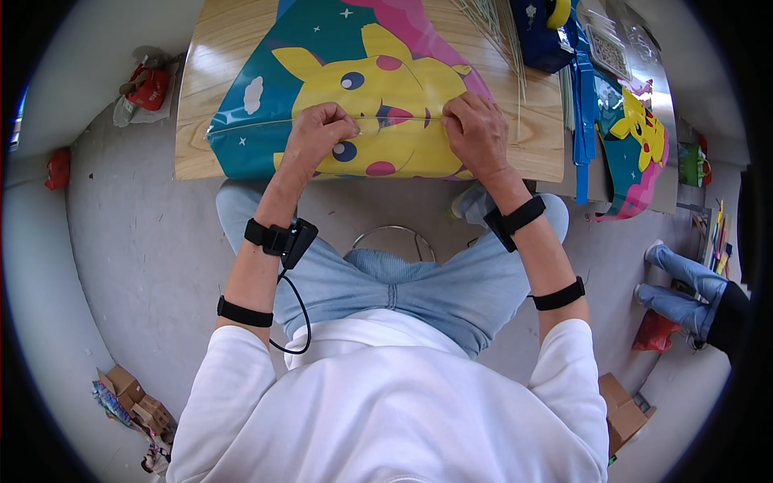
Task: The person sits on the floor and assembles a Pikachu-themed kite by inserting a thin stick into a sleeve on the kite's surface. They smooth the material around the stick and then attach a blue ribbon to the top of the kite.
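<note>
A glossy printed plastic sheet (266,153) lies on the wooden tabletop in front of me, teal and pink with a large yellow cartoon face turned sideways. Across its middle runs a narrow pale line; whether it is a fold, a seam or a thin strip I cannot tell. My left hand (316,137) has thumb and forefinger pinched together at this line, left of the printed mouth. To the right of the mouth, my right hand (481,133) closes its curled fingers at the same line. The fingers hide the exact spots they grip.
Thin pale sticks (503,40) lie at the table's (531,153) far right. Beyond them stand a dark blue box with a yellow tape roll (558,14), blue strips (584,121) and a similar printed piece (636,133). A person's legs (684,282) show at right; cardboard boxes (133,394) sit lower left.
</note>
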### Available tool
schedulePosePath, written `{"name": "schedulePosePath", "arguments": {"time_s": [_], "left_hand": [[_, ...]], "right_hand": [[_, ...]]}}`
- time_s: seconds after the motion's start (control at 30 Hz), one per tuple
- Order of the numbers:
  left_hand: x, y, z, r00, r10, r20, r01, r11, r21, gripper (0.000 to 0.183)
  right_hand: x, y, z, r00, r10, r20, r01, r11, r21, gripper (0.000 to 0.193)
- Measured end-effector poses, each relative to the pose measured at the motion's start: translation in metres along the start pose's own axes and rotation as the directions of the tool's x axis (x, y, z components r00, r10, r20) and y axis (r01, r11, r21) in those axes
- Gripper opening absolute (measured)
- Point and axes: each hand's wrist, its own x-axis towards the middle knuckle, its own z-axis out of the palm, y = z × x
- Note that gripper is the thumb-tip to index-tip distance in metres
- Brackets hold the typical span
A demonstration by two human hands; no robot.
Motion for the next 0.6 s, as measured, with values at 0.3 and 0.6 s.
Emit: {"name": "schedulePosePath", "arguments": {"time_s": [0.3, 0.6], "left_hand": [[0.000, 0.001, 0.000, 1.000, 0.007, 0.014, -0.008, 1.000, 0.006, 0.007], [-0.015, 0.006, 0.029, 0.938, 0.345, 0.017, -0.345, 0.933, 0.103, 0.003]], "right_hand": [[0.003, 0.000, 0.004, 0.999, 0.046, 0.007, -0.045, 0.998, -0.045, 0.004], [0.007, -0.002, -0.005, 0.997, 0.004, 0.082, 0.005, 0.994, -0.113, 0.011]]}}
